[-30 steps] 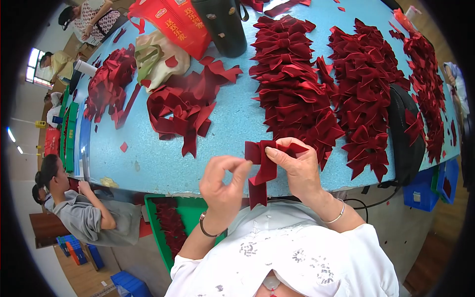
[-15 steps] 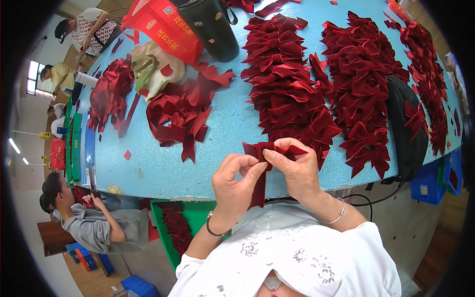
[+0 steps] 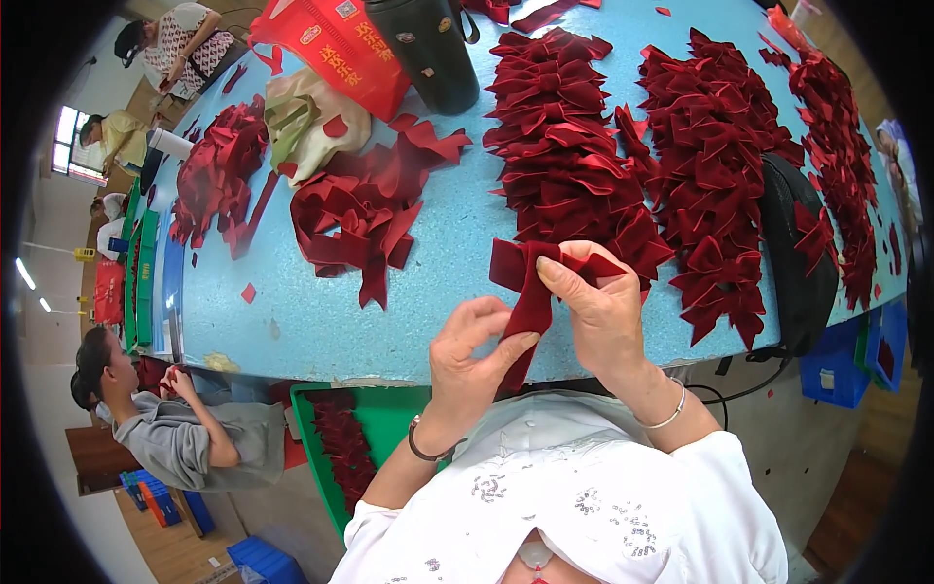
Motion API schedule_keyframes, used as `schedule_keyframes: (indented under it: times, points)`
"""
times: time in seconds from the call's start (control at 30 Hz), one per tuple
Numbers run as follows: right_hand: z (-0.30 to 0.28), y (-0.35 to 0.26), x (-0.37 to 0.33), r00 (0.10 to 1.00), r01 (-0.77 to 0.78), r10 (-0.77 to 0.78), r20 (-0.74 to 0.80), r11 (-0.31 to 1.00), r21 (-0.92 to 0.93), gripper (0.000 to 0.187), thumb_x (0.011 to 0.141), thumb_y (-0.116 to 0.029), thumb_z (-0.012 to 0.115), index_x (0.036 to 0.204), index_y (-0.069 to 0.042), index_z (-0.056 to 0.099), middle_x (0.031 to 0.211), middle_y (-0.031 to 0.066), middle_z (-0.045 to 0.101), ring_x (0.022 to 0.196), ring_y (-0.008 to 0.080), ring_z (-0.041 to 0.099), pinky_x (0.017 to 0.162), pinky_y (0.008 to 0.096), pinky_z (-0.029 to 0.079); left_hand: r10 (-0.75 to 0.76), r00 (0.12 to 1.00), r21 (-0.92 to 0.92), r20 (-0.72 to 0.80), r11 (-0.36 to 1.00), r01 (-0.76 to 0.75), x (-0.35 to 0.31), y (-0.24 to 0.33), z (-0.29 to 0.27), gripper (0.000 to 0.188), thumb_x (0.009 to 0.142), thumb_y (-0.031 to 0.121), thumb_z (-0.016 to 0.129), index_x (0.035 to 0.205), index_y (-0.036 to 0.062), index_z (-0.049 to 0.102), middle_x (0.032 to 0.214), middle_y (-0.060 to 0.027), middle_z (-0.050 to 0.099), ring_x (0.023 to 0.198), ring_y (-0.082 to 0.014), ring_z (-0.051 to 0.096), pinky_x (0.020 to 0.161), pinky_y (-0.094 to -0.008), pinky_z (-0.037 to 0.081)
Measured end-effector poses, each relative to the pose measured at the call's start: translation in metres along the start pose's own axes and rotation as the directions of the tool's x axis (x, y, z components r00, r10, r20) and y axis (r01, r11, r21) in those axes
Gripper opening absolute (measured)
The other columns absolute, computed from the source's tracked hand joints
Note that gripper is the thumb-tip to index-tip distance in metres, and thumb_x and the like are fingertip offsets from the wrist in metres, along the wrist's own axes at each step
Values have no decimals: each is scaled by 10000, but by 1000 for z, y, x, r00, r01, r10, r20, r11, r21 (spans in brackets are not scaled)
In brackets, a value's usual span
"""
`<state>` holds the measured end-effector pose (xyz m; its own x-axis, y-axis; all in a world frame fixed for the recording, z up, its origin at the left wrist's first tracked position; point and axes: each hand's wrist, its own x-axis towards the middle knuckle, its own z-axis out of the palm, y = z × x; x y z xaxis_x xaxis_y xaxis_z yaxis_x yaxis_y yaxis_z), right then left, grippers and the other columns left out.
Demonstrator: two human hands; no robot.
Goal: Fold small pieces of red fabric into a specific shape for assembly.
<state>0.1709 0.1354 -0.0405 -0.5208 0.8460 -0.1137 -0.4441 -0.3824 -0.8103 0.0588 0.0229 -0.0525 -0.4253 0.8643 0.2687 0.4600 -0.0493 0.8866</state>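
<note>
A dark red velvet ribbon [image 3: 531, 304], folded into a partly formed bow, is held up over the table's near edge. My right hand [image 3: 605, 316] pinches its folded loops between thumb and fingers. Lower down, my left hand [image 3: 472, 355] has its thumb and curled fingers closed at the hanging tail; its fingertips are partly hidden behind the ribbon. Just beyond my hands lies a long row of finished red bows [image 3: 559, 146], with a second row of bows [image 3: 705, 146] to its right. Loose cut ribbons [image 3: 365, 209] lie in a heap at the left.
On the blue table [image 3: 321, 341] stand a black tumbler [image 3: 428, 58] and a red bag [image 3: 336, 54], beside a pale cloth [image 3: 316, 122]. A black bag [image 3: 798, 253] lies at the right edge. A green bin [image 3: 394, 414] sits below; a co-worker [image 3: 185, 428] is at left.
My left hand has moved down from the fold to the ribbon's tail. The ribbon now crosses over the front of the loops, and my right hand has risen slightly with it.
</note>
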Motion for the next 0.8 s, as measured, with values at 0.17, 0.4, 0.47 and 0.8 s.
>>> schedule_keyframes:
  times: [0.17, 0.4, 0.47, 0.8]
  points:
    - [6, -7, 1, 999, 28, -27, 28, 999, -45, 156, 825, -26, 670, 969, -16, 610, 854, 36, 654, 765, 89, 606, 703, 212, 470, -314, 938, -421, 145, 838, 346, -12, 6, -1, 249, 758, 35, 718, 1000, 6, 669, 920, -80, 652, 742, -146, 593, 657, -257, 473]
    - [13, -7, 6, 997, 77, -77, 12, 996, -33, 154, 830, -30, 669, 973, -22, 614, 866, 39, 662, 748, 84, 606, 686, 206, 464, -310, 896, -401, 318, 812, 424, -21, 5, -20, 178, 759, 3, 698, 934, -23, 671, 915, -107, 652, 767, -171, 608, 644, -272, 482]
    - [14, -4, 8, 997, 72, -72, 15, 997, -35, 153, 830, -29, 668, 973, -22, 615, 866, 38, 662, 749, 83, 605, 687, 206, 465, -259, 906, -301, 334, 882, 363, -22, 3, -25, 163, 760, -1, 694, 920, -28, 672, 915, -109, 650, 768, -183, 613, 646, -277, 485]
    - [22, 6, 6, 998, 61, -58, 29, 992, -113, 139, 830, -25, 667, 960, -15, 619, 875, 38, 652, 775, 90, 603, 713, 215, 475, 544, 812, 255, 213, 771, -583, 1, 26, -51, 154, 626, 11, 712, 738, -13, 609, 964, -91, 655, 932, -260, 588, 837, -439, 451]
